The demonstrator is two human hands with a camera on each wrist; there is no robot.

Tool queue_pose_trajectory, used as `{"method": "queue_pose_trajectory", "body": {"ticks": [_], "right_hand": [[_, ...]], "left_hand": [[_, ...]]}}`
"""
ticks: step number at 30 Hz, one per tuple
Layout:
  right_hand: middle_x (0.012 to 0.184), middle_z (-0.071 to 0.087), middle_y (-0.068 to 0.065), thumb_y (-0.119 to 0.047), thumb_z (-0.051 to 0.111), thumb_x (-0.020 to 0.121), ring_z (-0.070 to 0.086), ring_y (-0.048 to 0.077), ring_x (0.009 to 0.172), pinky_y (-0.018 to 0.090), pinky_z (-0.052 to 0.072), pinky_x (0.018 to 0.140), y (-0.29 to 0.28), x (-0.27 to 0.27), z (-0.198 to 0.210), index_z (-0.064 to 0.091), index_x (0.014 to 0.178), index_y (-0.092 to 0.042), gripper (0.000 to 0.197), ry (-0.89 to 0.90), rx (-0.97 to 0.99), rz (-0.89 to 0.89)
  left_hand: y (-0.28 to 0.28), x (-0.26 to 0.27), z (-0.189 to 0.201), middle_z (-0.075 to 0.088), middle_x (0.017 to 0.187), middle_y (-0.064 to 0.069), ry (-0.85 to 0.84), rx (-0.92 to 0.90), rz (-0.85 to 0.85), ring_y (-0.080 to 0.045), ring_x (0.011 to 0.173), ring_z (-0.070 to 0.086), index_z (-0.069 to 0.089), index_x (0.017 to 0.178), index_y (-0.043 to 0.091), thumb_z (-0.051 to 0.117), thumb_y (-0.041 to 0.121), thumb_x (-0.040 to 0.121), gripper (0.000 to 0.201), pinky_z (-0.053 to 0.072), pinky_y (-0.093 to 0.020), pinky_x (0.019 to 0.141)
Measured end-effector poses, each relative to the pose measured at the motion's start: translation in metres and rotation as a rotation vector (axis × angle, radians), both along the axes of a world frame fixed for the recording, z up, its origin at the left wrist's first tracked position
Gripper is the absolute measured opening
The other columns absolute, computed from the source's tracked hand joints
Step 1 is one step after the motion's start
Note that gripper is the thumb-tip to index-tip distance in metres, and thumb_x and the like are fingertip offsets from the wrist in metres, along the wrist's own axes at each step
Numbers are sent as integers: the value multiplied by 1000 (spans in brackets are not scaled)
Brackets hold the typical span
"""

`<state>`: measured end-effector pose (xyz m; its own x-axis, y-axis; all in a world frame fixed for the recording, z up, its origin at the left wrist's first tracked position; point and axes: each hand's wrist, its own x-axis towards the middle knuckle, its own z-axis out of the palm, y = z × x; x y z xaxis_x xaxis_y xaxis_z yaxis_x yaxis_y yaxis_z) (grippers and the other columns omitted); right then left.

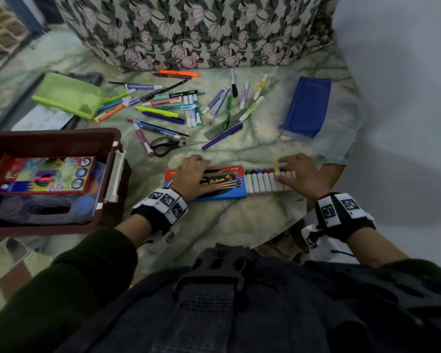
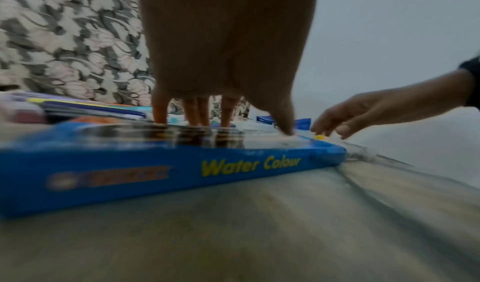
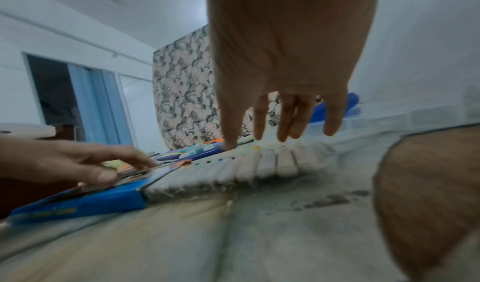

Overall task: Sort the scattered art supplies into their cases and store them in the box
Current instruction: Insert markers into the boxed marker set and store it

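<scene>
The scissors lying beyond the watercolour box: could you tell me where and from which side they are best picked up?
Judging by the head view, take the scissors by the black looped handles, coming from above on their left end. They lie flat with blades closed, pointing right toward the purple pen, so the handle end is the blunt, thicker part. The pink marker lies close beside the handles, so pinch carefully.

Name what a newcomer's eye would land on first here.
The left hand presses on a blue Water Colour box at the middle, while the right hand touches a row of white paint tubes sticking out of its right end. Behind them lies a scatter of pens; a brown box sits left.
</scene>
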<state>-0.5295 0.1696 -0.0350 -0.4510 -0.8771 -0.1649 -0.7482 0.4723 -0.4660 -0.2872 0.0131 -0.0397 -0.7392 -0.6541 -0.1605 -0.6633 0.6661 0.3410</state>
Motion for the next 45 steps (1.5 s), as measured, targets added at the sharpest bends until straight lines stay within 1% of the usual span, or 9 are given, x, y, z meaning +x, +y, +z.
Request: {"method": "queue_pose_trajectory", "body": {"ticks": [4,7,12,21,26,31,35,39,45], "right_hand": [[125,50,23,-23,69,82,49,37,115,40,40,96,21,-13,-12,51,124,-4,50,-88,-1,-320],[117,59,25,-20,66,85,56,39,107,47,44,94,19,-8,-18,57,119,5,43,-197,-28,-350],[108,66,19,-29,67,85,60,33,102,39,45,90,5,14,-17,62,111,0,39,-233,-61,-328],[93,70,24,-7,54,87,66,36,88,42,51,87,-22,59,-9,70,98,0,21,-285,-172,-224],[94,70,23,-22,67,84,66,33,87,45,54,83,-31,62,-6,68,97,2,27,-348,-122,-231],[88,71,22,-19,58,88,67,33,88,32,50,80,-37,65,-4,72,89,-2,21,-292,-130,-230],[84,70,27,-21,58,89,67,38,84,48,52,81,-42,79,-7,71,86,3,27,-326,-122,-170],[86,72,19,-22,73,78,68,28,82,32,52,75,-41,79,-9,73,91,-2,24,-331,-151,-201],[92,54,9,-35,83,66,52,21,84,27,36,66,-48,70,-9,48,90,-11,49,-321,-151,-279]], "left_hand": [[-4,37,-2,26,142,-18,-40,-18,391,-34,132,25,32,135,8,66,53,74,83,27,-45,108],[-7,50,-2,33,134,-23,-49,55,498,-36,126,32,36,128,-1,69,47,75,79,29,-43,107],[-7,52,0,39,129,-26,15,145,526,-37,123,37,41,122,-4,71,37,77,67,33,-42,104],[-2,54,4,43,128,-24,89,190,574,-36,122,40,44,122,-3,74,31,75,65,35,-42,103],[-3,54,5,42,130,-24,98,222,594,-37,122,40,44,122,-1,74,30,75,64,36,-42,104],[-2,53,3,41,130,-23,125,253,615,-37,120,43,44,123,0,77,29,72,67,37,-43,104],[3,46,2,44,129,-23,178,268,627,-35,119,45,46,122,-1,80,25,69,69,38,-41,103],[1,45,-1,55,121,-22,228,294,668,-33,114,52,56,111,-1,85,24,61,63,43,-39,99],[-1,35,3,66,109,-14,329,444,684,-21,93,60,60,104,3,89,14,53,60,47,-29,83]]}}
